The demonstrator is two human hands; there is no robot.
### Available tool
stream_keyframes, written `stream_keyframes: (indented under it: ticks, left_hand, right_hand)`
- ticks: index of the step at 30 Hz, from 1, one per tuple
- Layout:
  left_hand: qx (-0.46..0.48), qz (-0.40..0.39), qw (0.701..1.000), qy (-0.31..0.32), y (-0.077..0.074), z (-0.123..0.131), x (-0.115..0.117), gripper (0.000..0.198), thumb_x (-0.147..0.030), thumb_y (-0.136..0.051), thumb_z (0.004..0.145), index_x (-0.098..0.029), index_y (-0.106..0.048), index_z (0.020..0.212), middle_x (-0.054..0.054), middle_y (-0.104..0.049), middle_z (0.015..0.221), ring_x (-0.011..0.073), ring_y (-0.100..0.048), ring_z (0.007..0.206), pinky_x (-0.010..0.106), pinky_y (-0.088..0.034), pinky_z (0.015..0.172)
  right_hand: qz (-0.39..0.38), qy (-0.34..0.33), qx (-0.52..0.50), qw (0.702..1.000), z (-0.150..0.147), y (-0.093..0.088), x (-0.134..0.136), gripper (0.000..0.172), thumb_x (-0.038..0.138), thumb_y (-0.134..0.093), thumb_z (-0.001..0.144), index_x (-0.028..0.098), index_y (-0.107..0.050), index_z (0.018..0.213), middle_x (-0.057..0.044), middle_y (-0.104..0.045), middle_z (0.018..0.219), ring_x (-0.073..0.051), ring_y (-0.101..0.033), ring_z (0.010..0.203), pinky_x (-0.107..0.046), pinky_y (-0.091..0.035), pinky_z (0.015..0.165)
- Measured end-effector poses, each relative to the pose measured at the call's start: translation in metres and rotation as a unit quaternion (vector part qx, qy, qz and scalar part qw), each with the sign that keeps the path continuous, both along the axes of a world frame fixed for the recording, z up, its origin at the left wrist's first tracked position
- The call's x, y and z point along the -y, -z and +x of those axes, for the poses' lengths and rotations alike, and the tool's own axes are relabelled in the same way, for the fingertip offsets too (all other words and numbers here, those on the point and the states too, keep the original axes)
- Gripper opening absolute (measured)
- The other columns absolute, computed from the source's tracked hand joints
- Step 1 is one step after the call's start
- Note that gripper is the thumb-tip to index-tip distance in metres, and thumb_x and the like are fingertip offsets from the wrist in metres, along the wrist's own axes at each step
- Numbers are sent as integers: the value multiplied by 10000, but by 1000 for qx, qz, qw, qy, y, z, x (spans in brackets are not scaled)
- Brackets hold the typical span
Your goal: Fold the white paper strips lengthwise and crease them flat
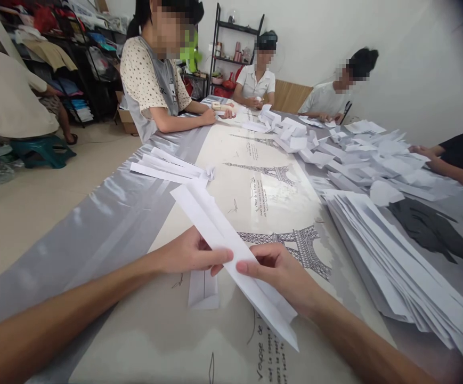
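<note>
A long folded strip of white paper slants across the middle, raised over the table. My left hand pinches it near its centre, thumb on top. Close beside it, my right hand pinches the same strip, thumb on top and fingers beneath. Under my hands a small folded white paper lies on the printed tablecloth. Beyond the strip, several narrow folded papers are fanned out at the left.
A tall stack of white papers lies at the right, near a dark cloth. Behind it spreads a heap of folded papers. Several people sit around the table; another sits on a green stool at the left.
</note>
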State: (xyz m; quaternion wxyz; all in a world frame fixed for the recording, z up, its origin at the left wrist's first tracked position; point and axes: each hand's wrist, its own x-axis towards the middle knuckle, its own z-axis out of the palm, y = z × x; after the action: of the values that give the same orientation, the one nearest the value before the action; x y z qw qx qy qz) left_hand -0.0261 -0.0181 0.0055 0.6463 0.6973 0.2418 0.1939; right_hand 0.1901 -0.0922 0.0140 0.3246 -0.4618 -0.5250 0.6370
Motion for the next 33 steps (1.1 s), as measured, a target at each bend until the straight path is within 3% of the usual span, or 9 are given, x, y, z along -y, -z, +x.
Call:
stream_keyframes:
  ticks: [3, 6, 12, 19, 24, 33]
  left_hand:
    - [-3, 7, 1000, 26, 0, 3, 5, 234, -249, -600, 921, -139, -631, 718, -30, -551, 533, 74, -490, 496, 186, -353, 484]
    - [19, -17, 1000, 3, 3, 2, 3, 215, -255, -611, 912, -137, -645, 735, -36, -547, 496, 67, -463, 434, 179, -329, 431]
    - [38, -16, 998, -40, 5, -1, -6, 283, -287, -629, 917, -134, -621, 678, -46, -507, 450, 58, -441, 397, 168, -306, 397]
    - [-6, -12, 1000, 10, 2, 0, -5, 310, -344, -642, 928, -135, -628, 700, -39, -513, 481, 72, -475, 453, 175, -344, 445]
    - [12, 2, 1000, 0, 3, -2, -12, 322, -360, -656, 928, -134, -630, 701, -51, -493, 462, 54, -417, 410, 174, -318, 421]
    - [-16, 9, 1000, 4, -1, 1, -5, 298, -341, -653, 921, -141, -639, 700, -44, -514, 475, 65, -458, 442, 170, -326, 430]
  right_hand:
    - [10, -3, 2, 1000, -1, -1, 0, 216, 430, -746, 872, 228, -816, 907, -30, -686, 788, -129, -498, 646, -272, -373, 566]
    - [2, 0, -9, 1000, 0, 0, -1, 199, 412, -761, 867, 237, -810, 948, -19, -680, 801, -118, -497, 640, -264, -374, 570]
    - [-1, 27, -9, 1000, 3, 5, -2, 209, 425, -751, 880, 222, -781, 848, 4, -628, 736, -89, -467, 573, -241, -365, 522]
    - [-5, 35, 11, 999, 2, 7, 0, 258, 461, -749, 876, 206, -769, 849, 21, -569, 664, -75, -434, 520, -231, -361, 479]
    - [-2, 38, 18, 999, 4, 6, -2, 265, 473, -747, 873, 208, -762, 867, 32, -538, 655, -69, -413, 509, -227, -344, 467]
    - [23, 36, 21, 999, 2, 5, -2, 246, 454, -753, 869, 210, -781, 879, 8, -585, 695, -87, -458, 562, -225, -334, 476]
